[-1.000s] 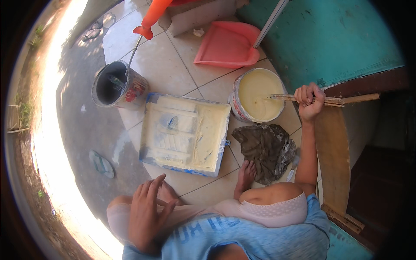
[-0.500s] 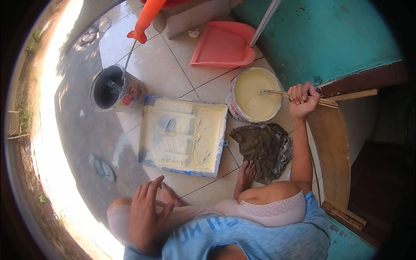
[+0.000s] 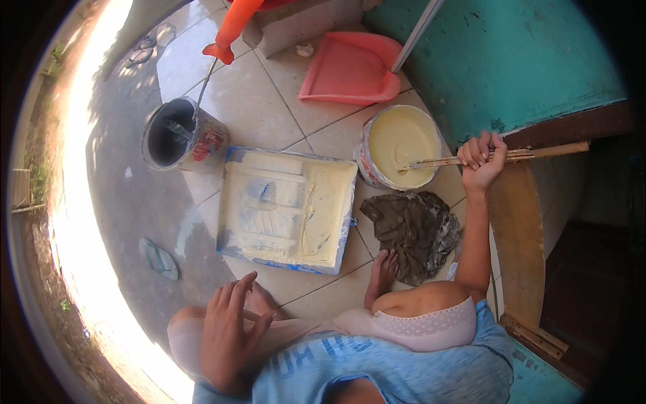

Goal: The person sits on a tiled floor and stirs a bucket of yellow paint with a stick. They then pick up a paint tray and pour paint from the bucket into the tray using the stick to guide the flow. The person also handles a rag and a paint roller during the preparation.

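My right hand [image 3: 482, 160] is closed around a wooden stick [image 3: 441, 162], whose tip dips into cream paint [image 3: 393, 138] in a round bucket [image 3: 367, 167]. The paint surface shows swirl marks near the tip. My left hand [image 3: 229, 326] hangs over my left knee with its fingers stretched out and nothing in it. Left of the bucket lies a blue-edged paint tray [image 3: 286, 260] coated in the same cream paint. A crumpled dark cloth [image 3: 409, 229] sits just below the bucket, by my right foot.
A grey bucket [image 3: 210, 138] with a tool inside stands at the left, beneath an orange-handled object [image 3: 232, 30]. A red dustpan [image 3: 350, 67] lies beyond the paint bucket, near a teal wall [image 3: 511, 60]. One flip-flop [image 3: 159, 258] rests on the grey floor.
My right hand has shifted slightly right and down with the stick. The stick's tip has moved from the middle of the paint toward the near side. My left hand stays put.
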The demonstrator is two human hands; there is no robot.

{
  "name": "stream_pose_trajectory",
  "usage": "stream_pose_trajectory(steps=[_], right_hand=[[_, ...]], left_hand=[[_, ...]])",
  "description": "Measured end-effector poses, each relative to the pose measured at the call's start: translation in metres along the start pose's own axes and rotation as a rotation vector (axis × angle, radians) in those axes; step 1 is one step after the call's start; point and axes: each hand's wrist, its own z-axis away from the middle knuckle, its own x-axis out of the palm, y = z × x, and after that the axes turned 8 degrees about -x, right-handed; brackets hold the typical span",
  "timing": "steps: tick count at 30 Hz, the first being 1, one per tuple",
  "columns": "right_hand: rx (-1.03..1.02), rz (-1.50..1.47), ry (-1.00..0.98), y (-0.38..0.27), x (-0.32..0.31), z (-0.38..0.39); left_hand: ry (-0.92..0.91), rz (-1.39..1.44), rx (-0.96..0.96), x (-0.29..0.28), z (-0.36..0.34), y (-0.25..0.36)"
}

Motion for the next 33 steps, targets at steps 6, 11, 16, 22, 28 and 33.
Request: stream_pose_trajectory(steps=[6, 11, 16, 22, 28, 33], right_hand=[[-0.001, -0.040, 0.227, -0.014, -0.022, 0.000], [-0.097, -0.112, 0.431, -0.041, -0.051, -0.003], [-0.156, -0.199, 0.456, -0.065, -0.069, -0.002], [-0.312, -0.063, 0.257, -0.093, -0.037, 0.003], [-0.203, 0.088, -0.242, -0.045, 0.020, -0.009], [-0.074, 0.410, -0.477, -0.014, 0.046, -0.013]], left_hand=[[0.004, -0.003, 0.005, 0.000, 0.000, -0.001], [0.002, -0.004, 0.005, 0.001, 0.001, -0.001], [-0.002, -0.004, 0.004, 0.002, 0.001, -0.001], [-0.006, -0.002, 0.002, 0.002, 0.002, 0.000], [-0.002, 0.000, 0.011, 0.003, 0.002, 0.002], [0.020, -0.003, 0.017, 0.002, 0.007, 0.000]])
